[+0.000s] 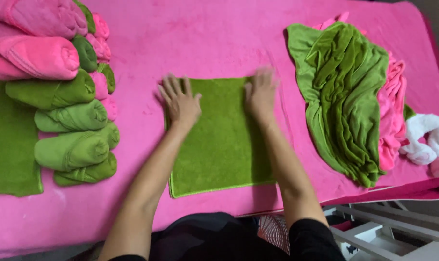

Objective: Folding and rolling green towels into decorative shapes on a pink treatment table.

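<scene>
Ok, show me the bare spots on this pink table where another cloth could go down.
Bare pink shows along the far side beyond the flat green towel, between the rolled towels and the loose pile. A narrower strip lies left of the left hand, and the near-left edge is bare. The left end and right end are crowded.

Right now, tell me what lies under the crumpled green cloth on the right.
Pink cloth pokes out beneath the green cloth, all on the pink cover. How much more lies underneath is hidden.
</scene>
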